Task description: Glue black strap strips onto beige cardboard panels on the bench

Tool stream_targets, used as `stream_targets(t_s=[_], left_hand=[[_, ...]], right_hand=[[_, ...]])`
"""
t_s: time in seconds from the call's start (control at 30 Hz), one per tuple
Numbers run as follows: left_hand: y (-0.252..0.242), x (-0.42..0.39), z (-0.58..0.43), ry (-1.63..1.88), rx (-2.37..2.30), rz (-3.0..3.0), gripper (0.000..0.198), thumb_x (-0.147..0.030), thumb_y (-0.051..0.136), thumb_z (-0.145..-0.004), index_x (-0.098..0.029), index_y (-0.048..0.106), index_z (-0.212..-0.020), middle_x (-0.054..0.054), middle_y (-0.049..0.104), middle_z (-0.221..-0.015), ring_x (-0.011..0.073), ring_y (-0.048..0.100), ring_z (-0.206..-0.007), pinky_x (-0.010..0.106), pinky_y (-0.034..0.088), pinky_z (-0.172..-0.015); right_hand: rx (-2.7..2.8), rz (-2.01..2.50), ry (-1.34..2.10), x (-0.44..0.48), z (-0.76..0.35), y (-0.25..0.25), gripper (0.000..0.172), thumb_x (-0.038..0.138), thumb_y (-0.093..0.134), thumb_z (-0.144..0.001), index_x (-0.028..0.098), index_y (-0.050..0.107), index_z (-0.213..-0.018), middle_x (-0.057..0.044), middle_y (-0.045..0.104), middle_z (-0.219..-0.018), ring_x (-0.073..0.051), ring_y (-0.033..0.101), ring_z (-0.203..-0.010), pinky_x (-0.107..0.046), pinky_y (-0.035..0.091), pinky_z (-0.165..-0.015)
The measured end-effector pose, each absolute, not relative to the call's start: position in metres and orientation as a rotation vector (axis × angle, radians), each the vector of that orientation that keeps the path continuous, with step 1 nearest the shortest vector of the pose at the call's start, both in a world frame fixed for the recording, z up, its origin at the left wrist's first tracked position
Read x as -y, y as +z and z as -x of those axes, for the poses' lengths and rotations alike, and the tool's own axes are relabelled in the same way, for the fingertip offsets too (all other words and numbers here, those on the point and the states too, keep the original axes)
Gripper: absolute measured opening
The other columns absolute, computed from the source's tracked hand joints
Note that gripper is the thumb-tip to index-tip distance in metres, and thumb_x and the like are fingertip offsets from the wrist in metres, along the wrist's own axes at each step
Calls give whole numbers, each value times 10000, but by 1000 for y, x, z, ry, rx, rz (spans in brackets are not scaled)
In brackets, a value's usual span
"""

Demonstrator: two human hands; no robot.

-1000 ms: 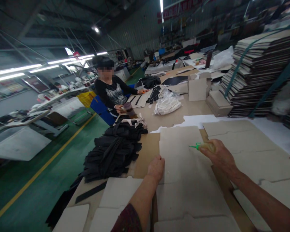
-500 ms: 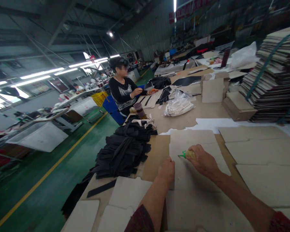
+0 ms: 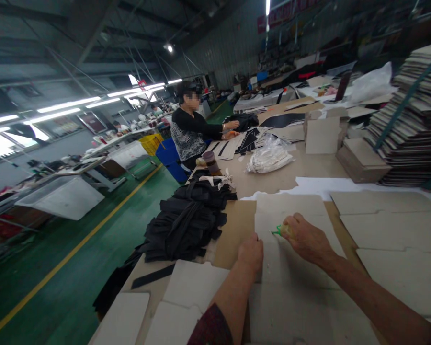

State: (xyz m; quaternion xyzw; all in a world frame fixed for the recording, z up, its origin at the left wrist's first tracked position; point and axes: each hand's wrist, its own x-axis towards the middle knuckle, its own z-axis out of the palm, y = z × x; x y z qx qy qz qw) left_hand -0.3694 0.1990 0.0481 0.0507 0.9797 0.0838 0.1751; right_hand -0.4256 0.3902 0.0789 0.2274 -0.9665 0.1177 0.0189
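Observation:
In my right hand (image 3: 307,239) is a small yellowish squeeze bottle (image 3: 287,231) with a green nozzle (image 3: 277,230), my fingers wrapped round it. The nozzle points left, close above a pale cardboard panel (image 3: 301,208). My left hand (image 3: 251,256) is closed at the left edge of the panels, and whatever its fingers grip is hidden. Small pale drops show on the cardboard between my hands. More cardboard panels (image 3: 398,225) lie overlapped to the right, and others (image 3: 197,282) lie at the lower left.
Black fabric strips (image 3: 187,220) are heaped at the left table edge. Beyond them stands a dark-topped jar (image 3: 211,163). A plastic bag (image 3: 271,155) lies mid-table. Strapped stacked boards (image 3: 413,115) rise at the right. A co-worker (image 3: 190,127) works at the far left side.
My right hand has moved the bottle slightly to the right along the panel. My left hand stays at the panel edge. The co-worker's hands have reached farther over the table.

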Motion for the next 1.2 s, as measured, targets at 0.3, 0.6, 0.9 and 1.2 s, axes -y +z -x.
stream_targets(t_s=[0.3,0.6,0.9,1.2], left_hand=[[43,-199,371,241,-2775,-164,318,-143,403,-953,-150,624,-1182,146,535,-1386,250,588,-1208,358,517,-1017],[48,-197,379,254,-2730,-203,411,-86,352,-951,-147,587,-1283,126,459,-1540,231,522,-1336,368,447,-1122],[53,-198,382,257,-2707,-203,415,-50,360,-931,-143,576,-1274,137,448,-1545,240,503,-1361,380,445,-1120],[58,-198,382,253,-2704,-180,430,-44,342,-931,-126,573,-1284,132,437,-1554,255,513,-1350,385,438,-1128]], right_hand=[[2937,-568,733,-381,424,59,197,398,469,-939,243,544,-1035,-54,563,-1078,-193,581,-824,-300,397,-634],[2614,322,1282,-455,476,75,513,620,622,-751,236,547,-1082,-70,647,-921,-258,617,-797,-381,475,-707],[2833,-60,721,-504,513,85,382,551,533,-823,236,573,-1034,-78,593,-1126,-237,602,-900,-360,450,-738],[2970,-256,323,-494,518,81,281,464,472,-941,235,547,-1087,-61,562,-1125,-196,600,-863,-311,388,-652]])
